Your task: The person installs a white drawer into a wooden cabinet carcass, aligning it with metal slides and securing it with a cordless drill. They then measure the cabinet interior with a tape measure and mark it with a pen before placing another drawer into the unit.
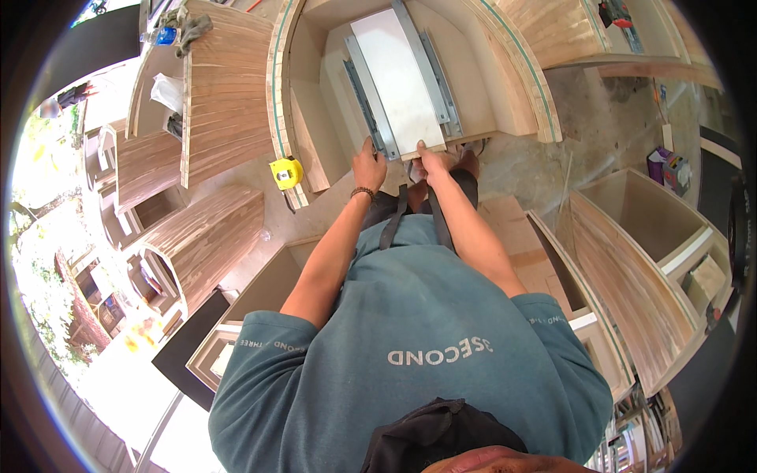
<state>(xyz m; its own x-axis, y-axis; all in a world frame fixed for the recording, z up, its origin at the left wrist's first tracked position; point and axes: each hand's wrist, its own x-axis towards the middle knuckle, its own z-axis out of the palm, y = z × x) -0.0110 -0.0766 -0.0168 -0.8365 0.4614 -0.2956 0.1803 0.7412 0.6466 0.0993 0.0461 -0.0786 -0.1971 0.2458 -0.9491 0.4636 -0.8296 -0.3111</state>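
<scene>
A long white panel (398, 79) lies inside a curved wooden cabinet (481, 94), with metal drawer slides (369, 87) along its two long sides. My right hand (434, 163) grips the panel's near edge, thumb on top and fingers below. Beside the near end of the left slides is my left hand (368, 168), its index finger and thumb closed around the slide end. The fingers underneath are hidden. Just left of it, a yellow tape measure (286, 173) rests on the cabinet's rim.
Wooden cabinet shells with slatted curved sides stand on the left (229, 63) and right (631, 292). More cabinet parts are close behind me on both sides. A purple-and-grey box (670, 170) sits on the concrete floor (591, 118) at right.
</scene>
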